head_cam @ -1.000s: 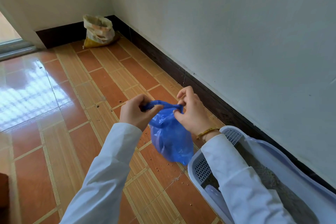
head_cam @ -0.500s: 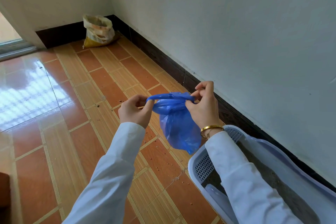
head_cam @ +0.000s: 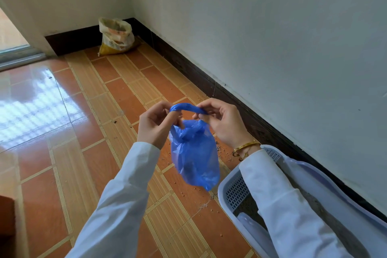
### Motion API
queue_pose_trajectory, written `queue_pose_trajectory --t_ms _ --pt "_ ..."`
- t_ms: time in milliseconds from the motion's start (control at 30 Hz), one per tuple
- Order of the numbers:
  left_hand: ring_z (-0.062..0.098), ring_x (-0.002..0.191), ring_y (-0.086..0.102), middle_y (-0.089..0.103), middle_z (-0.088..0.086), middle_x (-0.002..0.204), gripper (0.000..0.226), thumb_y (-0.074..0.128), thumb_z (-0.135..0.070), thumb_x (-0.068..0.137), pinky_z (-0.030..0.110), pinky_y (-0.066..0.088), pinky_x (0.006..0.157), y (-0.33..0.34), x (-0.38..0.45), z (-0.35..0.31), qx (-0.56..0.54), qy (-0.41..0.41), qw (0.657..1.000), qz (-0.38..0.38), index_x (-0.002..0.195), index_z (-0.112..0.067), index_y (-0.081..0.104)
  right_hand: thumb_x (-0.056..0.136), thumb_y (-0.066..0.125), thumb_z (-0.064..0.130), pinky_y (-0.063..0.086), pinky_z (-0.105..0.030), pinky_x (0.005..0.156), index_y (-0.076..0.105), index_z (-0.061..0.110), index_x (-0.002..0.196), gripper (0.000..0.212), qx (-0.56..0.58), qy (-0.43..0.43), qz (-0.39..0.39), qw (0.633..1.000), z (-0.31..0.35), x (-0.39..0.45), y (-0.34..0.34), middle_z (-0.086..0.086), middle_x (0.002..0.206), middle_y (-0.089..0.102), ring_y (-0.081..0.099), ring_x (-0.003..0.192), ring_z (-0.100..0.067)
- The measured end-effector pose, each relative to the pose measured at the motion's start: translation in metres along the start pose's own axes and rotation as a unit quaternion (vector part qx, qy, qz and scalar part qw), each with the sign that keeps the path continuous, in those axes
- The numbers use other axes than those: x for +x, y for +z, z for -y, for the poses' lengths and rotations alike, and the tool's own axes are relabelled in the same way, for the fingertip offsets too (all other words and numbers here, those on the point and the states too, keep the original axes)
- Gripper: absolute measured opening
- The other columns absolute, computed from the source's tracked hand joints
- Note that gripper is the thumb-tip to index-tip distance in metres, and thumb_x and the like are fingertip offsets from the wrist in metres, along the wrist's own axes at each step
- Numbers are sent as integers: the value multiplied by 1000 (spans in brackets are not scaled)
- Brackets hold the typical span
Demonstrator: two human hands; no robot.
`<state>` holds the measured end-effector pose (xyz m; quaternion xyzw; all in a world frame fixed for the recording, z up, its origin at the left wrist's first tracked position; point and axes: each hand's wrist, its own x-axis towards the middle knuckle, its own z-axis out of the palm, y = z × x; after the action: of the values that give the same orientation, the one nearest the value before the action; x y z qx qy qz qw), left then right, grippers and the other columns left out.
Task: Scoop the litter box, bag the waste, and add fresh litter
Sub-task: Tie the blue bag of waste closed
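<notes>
So you've got the blue bag (head_cam: 194, 159) hanging in mid-air between your hands, just above the tiled floor (head_cam: 62, 174) and right beside the near corner of the litter box (head_cam: 234, 195). Your left hand (head_cam: 155, 125) is pinched shut on one end of the twisted top strip, fingers curled through the loop, and your right hand (head_cam: 222, 123) is pinched on the other end with thumb and fingertips, so both hands are closed on the bag and nothing else. Looks to me like you're mid-knot, closing the waste in. The plastic is thin and floppy, it sags into a little pouch with a dark lump at the bottom, so I'd guess it's light but bottom-heavy and will swing if you jerk it. Thin film like that is slick and stretches when you yank, so hold it up at the twisted neck where it's bunched and strong, not on the belly where a nail could poke through. Keep the strip taut while you loop it or the knot will slide loose. I can't really tell whether the knot is already cinched under your fingers, the hands cover that bit. There are stray grains scattered on the floor by the box, so watch for those. The sack (head_cam: 116, 36) sitting open in the far corner by the wall is probably your fresh litter, well away from you, and that one will be heavy and slumpy, so grab it low with both hands.
</notes>
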<state>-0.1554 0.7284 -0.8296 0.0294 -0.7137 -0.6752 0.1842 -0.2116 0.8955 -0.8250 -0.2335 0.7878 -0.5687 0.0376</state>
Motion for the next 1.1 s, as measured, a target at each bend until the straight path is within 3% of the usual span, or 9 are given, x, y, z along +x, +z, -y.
queue_pose_trajectory --t_ms 100,233,333,400,533,633,700,867,1100 --pt "21 45 54 46 12 54 7 61 -6 78 26 49 53 -6 0 0 46 17 998 -26 74 -2 63 85 59 -7 52 -15 77 65 7 96 19 -50 -25 -6 998 4 1 -6 4 85 68 67 82 -5" --pt "18 43 43 45 5 49 13 67 -10 73 23 33 45 -8 1 5 189 68 977 -72 63 -15 62 84 60 -2 51 -12 73 66 12 91 17 -152 -54 -45 986 -1 -4 -7 7 84 67 62 79 -5" --pt "17 44 43 47 -1 48 13 69 -13 73 21 35 46 -5 1 10 221 54 971 -71 62 -17 62 86 62 3 46 -4 65 66 12 93 12 -160 -29 -66 984 -8 -7 -4 7 85 66 60 76 0" --pt "24 50 53 51 -1 50 10 69 -16 74 26 45 47 -6 1 14 194 1 979 -54 65 -18 65 87 63 5 43 0 64 66 11 96 11 -157 1 -67 985 -14 -9 -3 7 87 65 59 78 3" --pt "14 53 60 59 -4 54 3 71 -15 74 22 47 55 -10 -2 23 111 -99 989 -14 73 -17 70 87 65 9 50 -7 67 65 13 98 12 -123 67 -68 988 -28 -13 2 5 89 66 64 81 -7" --pt "19 60 62 65 3 60 9 71 -17 71 39 55 72 -15 -2 25 58 -120 991 -8 80 -14 73 86 66 10 55 -17 71 65 14 97 12 -89 97 -77 988 -33 -12 2 3 88 67 67 84 -13" --pt "20 64 63 66 3 63 8 72 -12 74 41 55 77 -17 -2 24 40 -123 992 -9 82 -13 74 86 66 11 54 -17 72 65 14 98 12 -76 109 -74 988 -33 -11 2 2 89 67 66 85 -13" --pt "21 65 62 66 11 68 9 70 -3 79 40 54 76 -19 3 26 25 -121 992 -4 88 -6 73 86 67 13 55 -21 76 65 16 96 11 -31 133 -76 988 -36 -5 4 4 89 67 65 87 -12" --pt "28 69 66 69 17 72 16 77 -16 70 44 57 79 -29 17 26 17 -138 990 3 86 -12 75 83 70 17 52 -16 69 68 18 91 9 -24 149 -54 987 -38 7 0 8 83 68 63 79 -3"
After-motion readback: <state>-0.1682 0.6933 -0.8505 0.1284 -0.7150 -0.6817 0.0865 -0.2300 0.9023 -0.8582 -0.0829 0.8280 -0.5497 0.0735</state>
